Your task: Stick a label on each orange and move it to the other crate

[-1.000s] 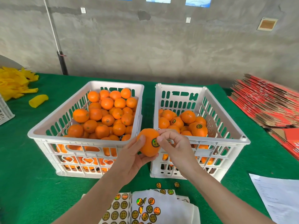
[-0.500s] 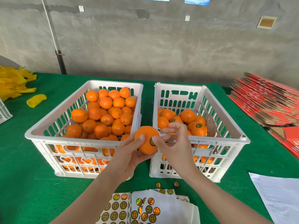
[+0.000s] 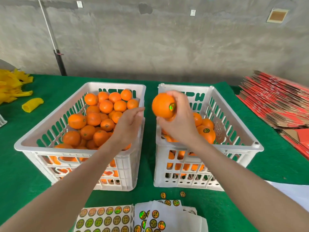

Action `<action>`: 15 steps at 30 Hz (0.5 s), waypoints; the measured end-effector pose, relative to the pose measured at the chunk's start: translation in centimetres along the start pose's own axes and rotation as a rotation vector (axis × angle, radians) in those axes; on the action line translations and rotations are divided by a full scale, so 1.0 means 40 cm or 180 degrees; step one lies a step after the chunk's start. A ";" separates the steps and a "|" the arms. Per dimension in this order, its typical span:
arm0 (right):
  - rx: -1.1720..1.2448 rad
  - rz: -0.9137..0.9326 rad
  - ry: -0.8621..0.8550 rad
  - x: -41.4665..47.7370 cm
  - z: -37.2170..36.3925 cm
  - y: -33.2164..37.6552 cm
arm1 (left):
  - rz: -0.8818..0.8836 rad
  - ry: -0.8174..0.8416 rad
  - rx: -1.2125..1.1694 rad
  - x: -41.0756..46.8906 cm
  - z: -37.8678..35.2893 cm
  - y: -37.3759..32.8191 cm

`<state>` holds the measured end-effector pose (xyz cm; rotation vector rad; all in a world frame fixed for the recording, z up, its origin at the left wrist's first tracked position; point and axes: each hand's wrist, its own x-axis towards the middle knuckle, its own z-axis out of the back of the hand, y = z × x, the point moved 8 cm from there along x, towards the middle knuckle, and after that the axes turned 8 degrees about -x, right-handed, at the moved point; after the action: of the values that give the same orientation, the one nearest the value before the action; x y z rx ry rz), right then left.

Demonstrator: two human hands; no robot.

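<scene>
head view: green table (image 3: 25, 173) under two crates (image 3: 66, 149), grey concrete wall (image 3: 167, 47) behind.

White plastic crates (image 3: 234, 146), matt green felt table cover (image 3: 20, 173), glossy holographic labels (image 3: 107, 220).

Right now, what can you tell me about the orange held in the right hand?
The orange is round, bright, smooth-skinned. A round shiny label with a dark rim sticks on its right side, partly hidden by the right hand, which grips it, fingers curled over its top, holding it in the air over the left edge of the right crate. The left hand does not touch it.
</scene>
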<state>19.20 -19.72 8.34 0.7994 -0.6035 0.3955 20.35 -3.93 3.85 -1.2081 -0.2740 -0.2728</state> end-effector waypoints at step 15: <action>-0.2111 -0.2077 0.1459 0.183 -0.161 -0.613 | -0.0100 0.0149 0.2140 0.022 -0.042 0.106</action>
<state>40.37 -29.72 -3.89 0.2145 -0.0053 -0.2246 22.76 -4.16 -0.10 -0.5334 -0.3115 -0.2107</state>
